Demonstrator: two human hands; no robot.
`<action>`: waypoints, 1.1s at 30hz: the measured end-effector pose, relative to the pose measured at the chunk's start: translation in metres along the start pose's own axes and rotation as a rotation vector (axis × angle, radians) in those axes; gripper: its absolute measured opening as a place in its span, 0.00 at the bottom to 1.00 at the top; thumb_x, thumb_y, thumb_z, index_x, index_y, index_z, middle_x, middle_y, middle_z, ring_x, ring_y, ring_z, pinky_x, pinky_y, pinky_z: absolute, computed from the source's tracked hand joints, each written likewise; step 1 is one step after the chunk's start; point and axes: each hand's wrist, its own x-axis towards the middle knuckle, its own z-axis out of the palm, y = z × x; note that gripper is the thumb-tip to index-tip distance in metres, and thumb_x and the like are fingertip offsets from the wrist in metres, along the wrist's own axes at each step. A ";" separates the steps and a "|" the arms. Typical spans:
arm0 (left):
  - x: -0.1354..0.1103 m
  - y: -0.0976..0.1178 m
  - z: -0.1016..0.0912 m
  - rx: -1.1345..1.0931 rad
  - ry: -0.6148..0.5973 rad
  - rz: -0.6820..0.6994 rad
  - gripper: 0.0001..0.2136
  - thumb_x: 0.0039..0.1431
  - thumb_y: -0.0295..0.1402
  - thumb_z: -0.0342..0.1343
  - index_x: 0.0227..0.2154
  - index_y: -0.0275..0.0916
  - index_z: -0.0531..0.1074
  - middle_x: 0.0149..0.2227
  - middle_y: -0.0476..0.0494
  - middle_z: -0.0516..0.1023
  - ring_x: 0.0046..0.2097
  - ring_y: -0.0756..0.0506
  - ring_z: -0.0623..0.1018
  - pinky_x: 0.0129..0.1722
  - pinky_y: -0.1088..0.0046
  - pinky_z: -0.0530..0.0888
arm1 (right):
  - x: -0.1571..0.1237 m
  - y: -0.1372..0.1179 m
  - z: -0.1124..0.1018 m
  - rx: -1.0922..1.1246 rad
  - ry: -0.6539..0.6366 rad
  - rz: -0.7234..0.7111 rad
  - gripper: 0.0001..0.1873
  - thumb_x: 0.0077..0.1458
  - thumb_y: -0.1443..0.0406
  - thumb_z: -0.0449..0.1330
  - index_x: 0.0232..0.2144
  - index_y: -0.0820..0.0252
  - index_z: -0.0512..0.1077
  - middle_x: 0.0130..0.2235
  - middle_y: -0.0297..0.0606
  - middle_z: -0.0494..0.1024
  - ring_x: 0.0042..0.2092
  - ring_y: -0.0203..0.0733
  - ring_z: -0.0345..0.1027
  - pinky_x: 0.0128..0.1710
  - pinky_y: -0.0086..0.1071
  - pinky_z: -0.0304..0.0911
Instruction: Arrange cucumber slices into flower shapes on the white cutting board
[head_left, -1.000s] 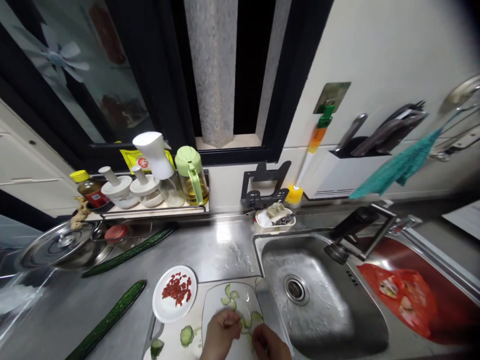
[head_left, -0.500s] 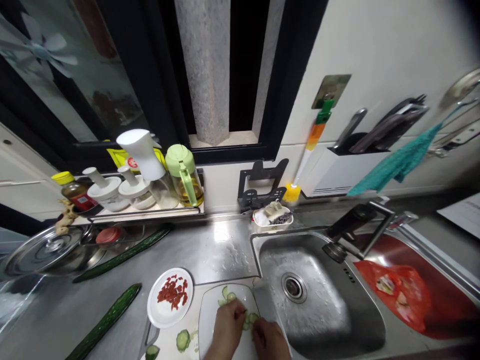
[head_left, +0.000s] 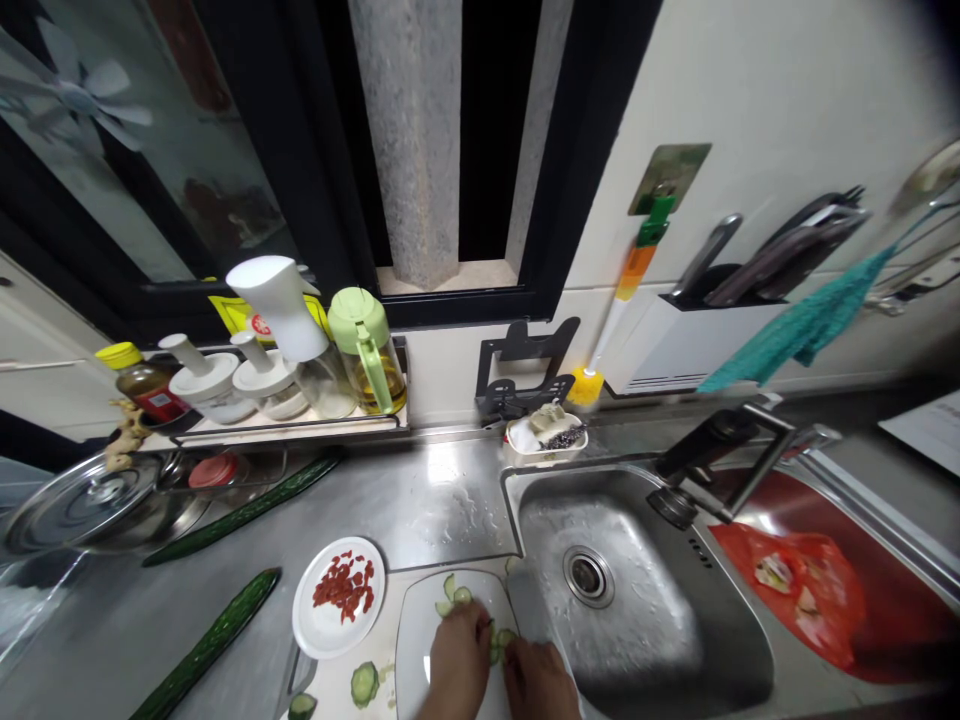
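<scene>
Lying on the square plate [head_left: 416, 625], the slices [head_left: 454, 592] sit in one group toward the far edge and another between my two hands. My left hand [head_left: 474, 632] is over the plate, fingers bent inward at the slices; I cannot tell how far they close or whether they grip one. My right hand [head_left: 517, 655] is curled just beside the nearer group, its fingertips hidden, so I cannot tell its grip either. Under the plate is the board [head_left: 337, 685], with a loose slice [head_left: 365, 684] and a stub [head_left: 302, 706] on it. The round dish [head_left: 306, 612] of red bits [head_left: 345, 587] overlaps its corner. Two cucumbers [head_left: 214, 640] lie on the desk [head_left: 405, 510] to my left; the sink [head_left: 660, 620] is to my right.
</scene>
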 end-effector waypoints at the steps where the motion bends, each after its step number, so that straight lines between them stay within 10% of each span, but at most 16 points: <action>1: 0.000 0.001 -0.001 0.009 -0.013 -0.010 0.09 0.55 0.27 0.50 0.32 0.41 0.75 0.35 0.47 0.80 0.39 0.48 0.76 0.38 0.76 0.65 | 0.000 -0.001 0.000 -0.022 0.002 -0.010 0.09 0.57 0.72 0.55 0.30 0.57 0.73 0.29 0.35 0.78 0.36 0.46 0.71 0.35 0.35 0.59; 16: -0.007 0.001 0.004 0.056 0.005 0.004 0.12 0.62 0.28 0.46 0.40 0.38 0.75 0.44 0.43 0.78 0.47 0.46 0.74 0.48 0.74 0.65 | 0.006 -0.009 -0.010 -0.100 -0.173 0.065 0.11 0.59 0.72 0.53 0.33 0.57 0.75 0.34 0.37 0.80 0.43 0.51 0.71 0.35 0.40 0.65; 33: -0.013 -0.022 0.006 0.051 0.094 0.210 0.16 0.61 0.28 0.44 0.41 0.39 0.78 0.43 0.37 0.79 0.46 0.43 0.77 0.49 0.68 0.72 | 0.005 -0.006 -0.010 -0.093 -0.055 0.001 0.12 0.58 0.71 0.51 0.33 0.55 0.74 0.31 0.38 0.79 0.40 0.50 0.71 0.34 0.38 0.62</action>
